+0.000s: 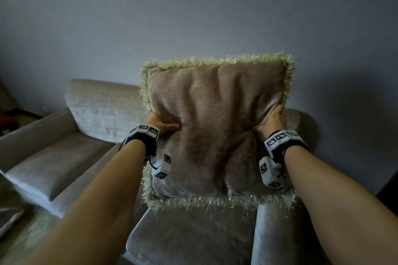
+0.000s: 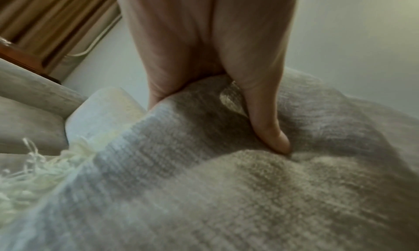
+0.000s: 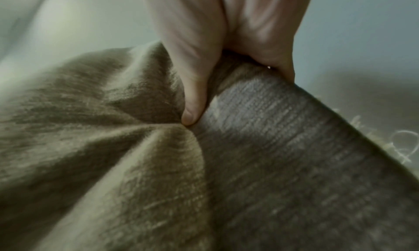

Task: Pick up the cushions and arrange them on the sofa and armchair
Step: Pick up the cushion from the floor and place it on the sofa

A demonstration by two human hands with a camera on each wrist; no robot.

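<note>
A square taupe velvet cushion (image 1: 215, 127) with a pale yellow fringe is held upright in the air over the armchair (image 1: 193, 236). My left hand (image 1: 160, 125) grips its left edge, thumb pressed into the front fabric, the fingers hidden behind. My right hand (image 1: 274, 119) grips the right edge the same way. In the left wrist view my thumb (image 2: 272, 133) digs into the cushion (image 2: 226, 192). The right wrist view shows my thumb (image 3: 192, 111) pinching a deep fold into the cushion (image 3: 136, 165).
A beige sofa (image 1: 64, 150) stands to the left of the armchair, its seat and backrest in view. A plain grey wall (image 1: 193, 17) runs behind both. Tan curtains (image 2: 56, 21) hang at the far left in the left wrist view.
</note>
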